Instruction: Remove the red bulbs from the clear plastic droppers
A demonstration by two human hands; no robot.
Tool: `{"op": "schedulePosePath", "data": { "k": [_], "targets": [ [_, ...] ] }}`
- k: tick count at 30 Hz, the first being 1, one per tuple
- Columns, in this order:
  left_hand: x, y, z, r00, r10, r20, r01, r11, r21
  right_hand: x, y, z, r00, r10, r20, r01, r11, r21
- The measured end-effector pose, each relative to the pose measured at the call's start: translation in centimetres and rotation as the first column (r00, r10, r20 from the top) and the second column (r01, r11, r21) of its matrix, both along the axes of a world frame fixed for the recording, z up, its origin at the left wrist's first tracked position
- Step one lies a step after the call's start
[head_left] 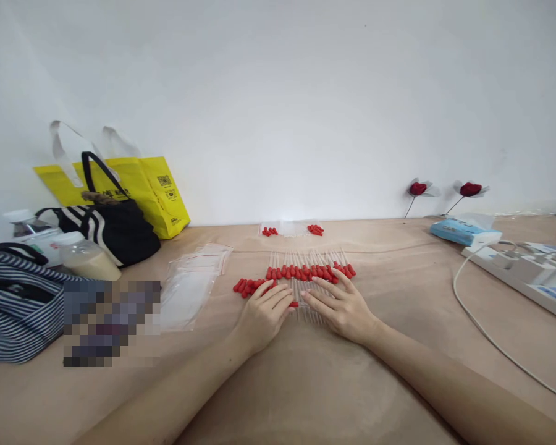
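Note:
My left hand [265, 315] is closed, its thumb and fingertips pinching a red rubber dropper bulb [294, 304]. My right hand [345, 309] is closed at its fingertips on a clear dropper tube [302, 304], whose end meets the bulb between both hands; how far it sits inside cannot be made out. Beneath the fingers lie several loose clear tubes [315, 316], partly hidden. Loose red bulbs [243, 287] are heaped beside my left hand. Just beyond both hands, a row of droppers [301, 272] lies with red bulbs toward me and thin tubes pointing away.
Flat clear zip bags [189, 290] lie to the left. Further left are a yellow bag [160, 198], a black bag [120, 228], a striped bag [23, 321] and bottles. A clear bag [290, 227] with red bulbs lies near the wall. On the right are tissues [463, 232], a power strip [528, 272] and a cable.

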State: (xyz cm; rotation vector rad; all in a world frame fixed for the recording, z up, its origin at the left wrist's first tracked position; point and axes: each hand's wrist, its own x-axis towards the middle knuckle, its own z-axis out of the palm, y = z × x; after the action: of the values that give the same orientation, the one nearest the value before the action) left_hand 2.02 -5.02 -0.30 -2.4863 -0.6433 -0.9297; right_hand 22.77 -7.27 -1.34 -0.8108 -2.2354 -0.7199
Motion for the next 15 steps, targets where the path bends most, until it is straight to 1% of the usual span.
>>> {"op": "schedulePosePath", "data": {
  "k": [5, 11, 15],
  "targets": [
    [0.19, -0.2, -0.28, 1.0, -0.015, -0.01, 0.015, 0.999, 0.05, -0.74, -0.33, -0.52, 0.999, -0.009, -0.043, 0.008, 1.0, -0.024],
    [-0.18, -0.18, -0.39, 0.997, -0.015, -0.073, 0.017, 1.0, 0.026, -0.8, -0.75, -0.7, 0.998, 0.019, -0.063, -0.018, 1.0, 0.014],
    [-0.48, -0.15, -0.44, 0.996, -0.013, -0.094, 0.014, 1.0, 0.016, -0.76, -0.91, -0.68, 0.998, 0.009, -0.056, -0.009, 1.0, 0.017]
  ]
}}
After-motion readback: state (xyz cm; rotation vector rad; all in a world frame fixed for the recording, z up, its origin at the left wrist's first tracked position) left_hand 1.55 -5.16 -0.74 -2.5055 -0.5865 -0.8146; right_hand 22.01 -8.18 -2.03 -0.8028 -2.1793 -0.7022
